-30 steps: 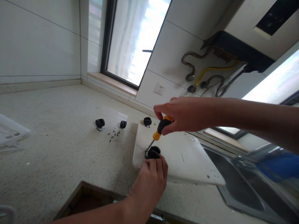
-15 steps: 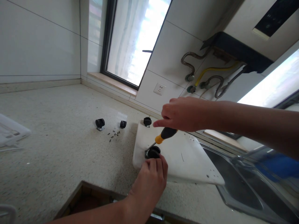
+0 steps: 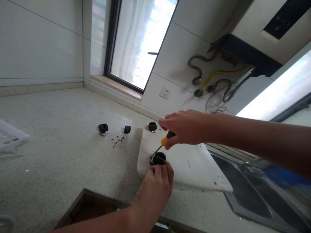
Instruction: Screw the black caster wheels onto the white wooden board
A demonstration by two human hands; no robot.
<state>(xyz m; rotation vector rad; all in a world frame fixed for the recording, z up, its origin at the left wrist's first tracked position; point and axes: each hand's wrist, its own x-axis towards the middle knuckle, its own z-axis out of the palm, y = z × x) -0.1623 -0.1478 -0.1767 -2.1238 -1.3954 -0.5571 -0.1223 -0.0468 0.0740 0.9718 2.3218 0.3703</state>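
Observation:
My left hand (image 3: 156, 184) is closed on a black caster wheel (image 3: 159, 158) at the near left corner of a white plastic panel (image 3: 194, 165). Wrapped round the handle of a yellow and black screwdriver (image 3: 164, 141) is my right hand (image 3: 184, 126). The screwdriver's shaft slants down to the caster's metal plate, its tip at a spot beside the wheel. A second caster (image 3: 152, 126) stands on the panel's far left corner. Two loose casters, one larger-looking (image 3: 103, 128) and one smaller-looking (image 3: 127, 129), lie on the counter beside several small dark screws (image 3: 118, 139).
The speckled counter (image 3: 73, 145) runs along a tiled wall with a window and a socket (image 3: 165, 93). To the right is a steel sink (image 3: 245, 184). An open drawer (image 3: 89, 207) lies below the front edge. White plastic parts (image 3: 12, 136) rest at far left.
My right hand has turned and shifted down round the screwdriver handle, covering more of it. My left hand stays on the caster.

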